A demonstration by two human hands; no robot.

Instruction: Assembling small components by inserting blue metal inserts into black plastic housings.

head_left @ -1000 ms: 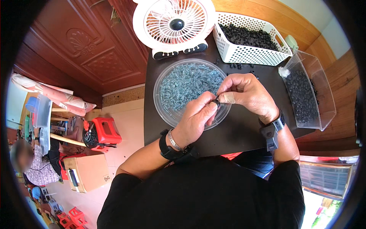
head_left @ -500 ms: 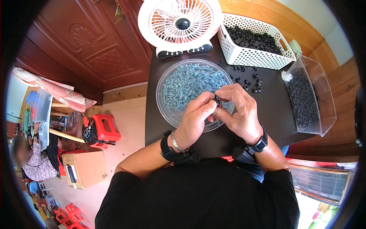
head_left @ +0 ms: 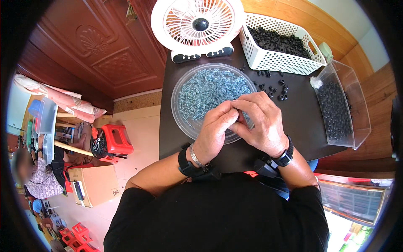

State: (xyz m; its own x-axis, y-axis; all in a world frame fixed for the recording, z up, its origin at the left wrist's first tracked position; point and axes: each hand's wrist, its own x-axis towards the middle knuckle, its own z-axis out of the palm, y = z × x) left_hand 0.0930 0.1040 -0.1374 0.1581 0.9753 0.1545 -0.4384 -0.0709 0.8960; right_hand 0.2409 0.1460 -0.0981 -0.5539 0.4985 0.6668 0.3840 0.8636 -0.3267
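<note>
Over the near right edge of a round clear tub [head_left: 176,119] of small bluish springs [head_left: 210,93], my two hands meet, fingertips against fingertips. My left hand [head_left: 214,130] is closed, thumb and forefinger pinched together. My right hand [head_left: 263,124] curls in from the other side, its fingers bent over the same spot. Between them is a small black plastic piece [head_left: 240,116], mostly hidden by the fingers. Several loose black pieces [head_left: 273,89] lie on the dark table just beyond my right hand.
A white fan [head_left: 200,25] stands behind the tub. Next to it is a white perforated basket [head_left: 281,67] full of black pieces. A clear bin [head_left: 362,113] of black parts sits at the right. On the left floor are a cardboard box [head_left: 98,185] and a seated person [head_left: 44,180].
My fingers have closed further over the black piece, which showed more plainly before. My right fingers have shifted slightly left. The tub and containers stand as before.
</note>
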